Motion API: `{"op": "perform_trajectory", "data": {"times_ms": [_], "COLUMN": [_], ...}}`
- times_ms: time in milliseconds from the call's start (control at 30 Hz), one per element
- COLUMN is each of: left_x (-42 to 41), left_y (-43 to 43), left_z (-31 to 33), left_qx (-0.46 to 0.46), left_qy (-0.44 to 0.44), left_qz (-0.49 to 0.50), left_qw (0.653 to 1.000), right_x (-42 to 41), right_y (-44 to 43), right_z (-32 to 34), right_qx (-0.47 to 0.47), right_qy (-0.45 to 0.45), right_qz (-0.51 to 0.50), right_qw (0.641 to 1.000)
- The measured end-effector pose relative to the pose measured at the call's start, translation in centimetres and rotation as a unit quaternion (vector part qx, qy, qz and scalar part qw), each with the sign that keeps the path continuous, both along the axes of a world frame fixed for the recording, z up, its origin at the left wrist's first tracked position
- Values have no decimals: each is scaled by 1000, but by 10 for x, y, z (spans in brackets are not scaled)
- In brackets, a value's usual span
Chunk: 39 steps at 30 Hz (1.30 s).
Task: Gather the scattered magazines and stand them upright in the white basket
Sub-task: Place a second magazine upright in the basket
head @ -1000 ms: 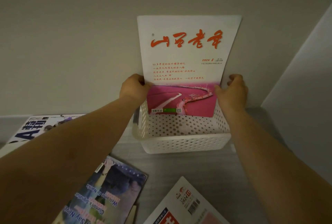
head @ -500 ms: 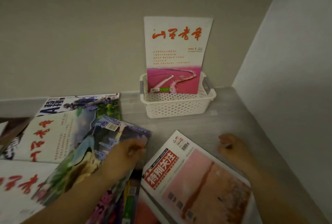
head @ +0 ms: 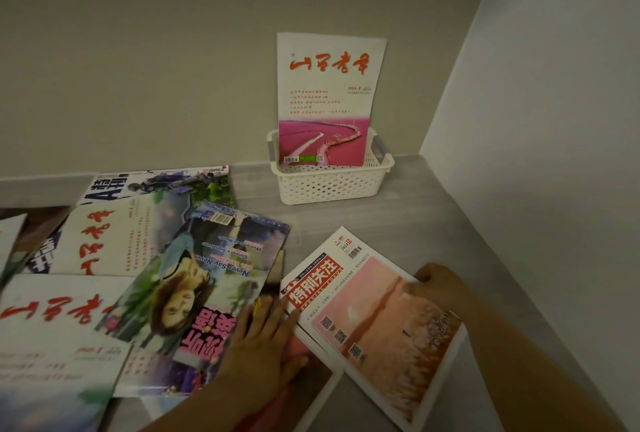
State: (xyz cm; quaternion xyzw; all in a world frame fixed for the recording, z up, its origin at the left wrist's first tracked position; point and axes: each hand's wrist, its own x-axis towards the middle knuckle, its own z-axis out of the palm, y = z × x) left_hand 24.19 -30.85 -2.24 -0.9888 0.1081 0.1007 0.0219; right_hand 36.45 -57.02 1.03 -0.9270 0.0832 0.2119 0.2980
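A white perforated basket [head: 330, 186] stands against the back wall, with one white and pink magazine [head: 329, 96] upright in it. Nearer me lies a magazine with a pink cover and red title block [head: 374, 321], flat on the grey surface. My right hand [head: 438, 284] rests on its right edge, fingers curled over it. My left hand [head: 263, 345] lies flat at its left edge, fingers spread, partly over a colourful magazine with a portrait [head: 197, 293]. Several more magazines [head: 86, 244] overlap at the left.
A pale side wall [head: 536, 154] closes the surface on the right, meeting the back wall just beside the basket. Bare grey surface [head: 415, 220] lies between the basket and the pink magazine. The magazine pile covers the left half.
Both hands let go of the upright magazine in the basket and came down to the flat ones. My right hand has since moved onto the pink magazine's edge, my left to its other side.
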Motion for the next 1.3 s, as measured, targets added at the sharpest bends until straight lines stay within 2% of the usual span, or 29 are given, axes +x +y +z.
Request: {"op": "perform_trajectory", "data": {"times_ms": [133, 233, 267, 333, 400, 433, 467, 567, 633, 733, 833, 900, 967, 1067, 1200, 1300], "left_x": [0, 3, 5, 14, 20, 23, 25, 35, 42, 55, 79, 100, 123, 155, 197, 230], "left_y": [-1, 0, 2, 4, 6, 8, 7, 1, -9, -25, -34, -31, -22, -5, 11, 19], "left_z": [-2, 11, 12, -4, -8, -8, -7, 9, 23, 43, 74, 101, 126, 157, 192, 206], "left_qx": [-4, 6, -29, -72, -144, -200, -275, -491, -557, -587, -597, -615, -614, -550, -509, -467], "left_qy": [27, 91, 103, 63, 92, 79, 50, 8, 30, 72, 88, 60, 9, -82, -175, -207], "left_qz": [-17, 7, 23, 29, 58, 78, 104, 160, 197, 248, 184, 139, 140, 135, 127, 117], "left_qw": [999, 996, 994, 995, 984, 974, 954, 856, 806, 767, 776, 774, 777, 820, 833, 851], "right_x": [7, 10, 10, 10, 8, 7, 8, 8, 9, 11, 19, 30, 43, 68, 113, 146], "right_y": [3, 1, 0, -2, -4, -4, -6, -14, -22, -32, -25, -15, -4, 17, 50, 66], "right_z": [11, 18, 19, 22, 30, 37, 44, 73, 91, 113, 129, 134, 137, 141, 150, 151], "right_qx": [-16, -20, -13, -2, 9, 18, 30, 78, 120, 227, 286, 307, 327, 347, 331, 325], "right_qy": [80, 72, 58, 11, -34, -52, -62, -94, -130, -166, -192, -207, -222, -247, -285, -313], "right_qz": [59, 105, 113, 124, 136, 141, 141, 118, 81, 27, 18, 15, 6, -7, -41, -66], "right_qw": [995, 992, 992, 992, 990, 988, 988, 985, 981, 959, 939, 929, 918, 905, 899, 890]}}
